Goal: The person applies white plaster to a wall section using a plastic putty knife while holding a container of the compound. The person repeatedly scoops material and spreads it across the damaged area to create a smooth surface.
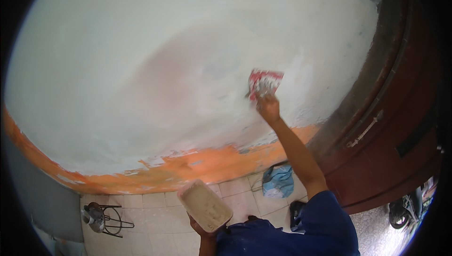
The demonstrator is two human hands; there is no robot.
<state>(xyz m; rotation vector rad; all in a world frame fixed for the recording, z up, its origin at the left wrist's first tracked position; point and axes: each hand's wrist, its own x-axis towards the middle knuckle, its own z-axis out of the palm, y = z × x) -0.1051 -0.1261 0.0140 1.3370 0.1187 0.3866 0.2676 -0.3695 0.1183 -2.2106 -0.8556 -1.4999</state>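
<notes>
My right hand (269,107) is closed on a red putty spreader (266,81) smeared with white, its blade against the whitish wall (188,68). The fingers are partly blurred and coated with white. Down near my body, my left hand (201,227) holds a rectangular tub (206,205) from below and the side. Beige-grey paste lies in the tub. Patches on the wall differ from white to greyish and pinkish, and a ragged orange band (207,164) shows along its foot.
A round stool (97,217) with dark legs and something on its seat stands at the lower left. A blue and white bag (278,181) sits on the tiled floor (155,218) by the wall. To the right is a dark red door (372,162); beyond it, a motorcycle (406,211).
</notes>
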